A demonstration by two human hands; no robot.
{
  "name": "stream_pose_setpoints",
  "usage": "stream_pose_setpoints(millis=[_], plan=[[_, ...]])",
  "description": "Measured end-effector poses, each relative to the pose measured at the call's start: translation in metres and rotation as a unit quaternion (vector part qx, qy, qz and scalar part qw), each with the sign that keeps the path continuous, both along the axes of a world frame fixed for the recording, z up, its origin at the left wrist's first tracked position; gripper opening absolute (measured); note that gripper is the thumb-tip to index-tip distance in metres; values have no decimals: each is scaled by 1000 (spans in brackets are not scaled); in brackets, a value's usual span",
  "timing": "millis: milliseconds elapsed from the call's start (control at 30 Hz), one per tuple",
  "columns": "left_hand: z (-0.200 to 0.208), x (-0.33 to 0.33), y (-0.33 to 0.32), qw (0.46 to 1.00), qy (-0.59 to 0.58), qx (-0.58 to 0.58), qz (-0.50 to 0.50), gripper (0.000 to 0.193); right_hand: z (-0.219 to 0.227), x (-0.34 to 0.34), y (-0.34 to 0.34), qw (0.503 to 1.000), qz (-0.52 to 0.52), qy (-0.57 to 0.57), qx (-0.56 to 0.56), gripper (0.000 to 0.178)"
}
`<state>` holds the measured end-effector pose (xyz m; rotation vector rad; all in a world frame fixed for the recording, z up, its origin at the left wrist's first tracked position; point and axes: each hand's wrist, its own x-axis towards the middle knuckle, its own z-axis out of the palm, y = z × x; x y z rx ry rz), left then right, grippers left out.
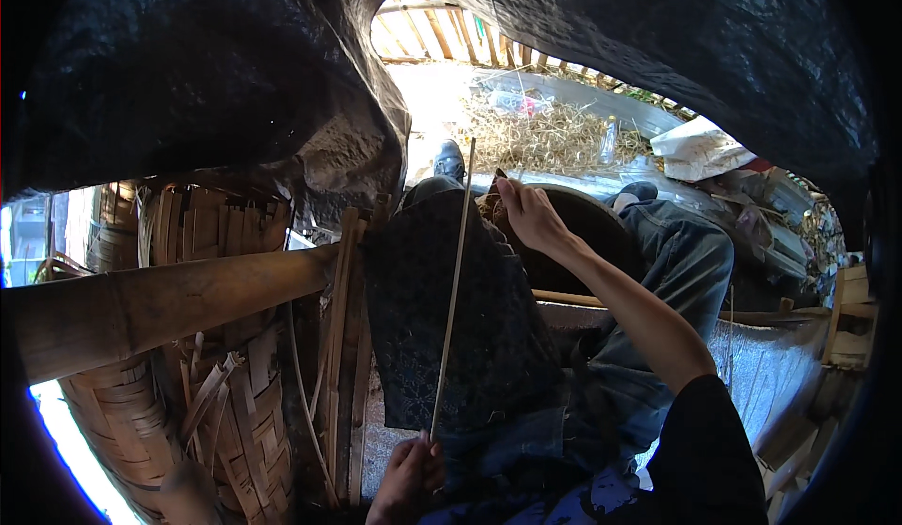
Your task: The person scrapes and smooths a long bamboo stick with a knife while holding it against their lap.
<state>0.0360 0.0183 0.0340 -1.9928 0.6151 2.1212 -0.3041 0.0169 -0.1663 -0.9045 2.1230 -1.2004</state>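
Observation:
My left hand (406, 473), low in the view near my waist, is closed round the lower end of a thin bamboo strip (455, 304). The strip rises almost straight away from me, over a dark patterned cloth (442, 337) that covers my left thigh. My right hand (534, 215) is stretched forward past my knees, its fingers pinched together. A small dark pointed edge shows by those fingertips, too little to name. The right hand is apart from the strip's far end. Beneath the right forearm lies a dark round shape, possibly a basin (597, 234).
A thick bamboo pole (178, 304) juts in from the left, above a woven bamboo basket (122, 422). Dark sheeting (686, 46) hangs overhead. Straw (536, 130), a clear bottle (610, 140) and a white sack (700, 154) lie ahead. Wood pieces (789, 440) are stacked at right.

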Motion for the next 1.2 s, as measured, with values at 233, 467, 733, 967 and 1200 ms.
stream_pose_setpoints(millis=[233, 467, 733, 967, 1200], plan=[[-17, -31, -15, 990, 50, -29, -126, 42, 51, 41, 59, 997, 52, -39, -31, 38], [-43, -42, -21, 967, 131, -21, -216, 45, 66, 79, 86, 993, 96, -67, -8, 38], [-50, -42, -26, 978, 165, 65, -113, 45, 64, 62, 92, 998, 4, -42, 44, 43], [-60, -37, -36, 969, 211, 106, -77, 44, 67, 83, 72, 990, 136, -21, 18, 37], [-71, -21, -40, 935, 264, 233, 32, 44, 66, 83, 63, 986, 149, 58, 48, 50]])
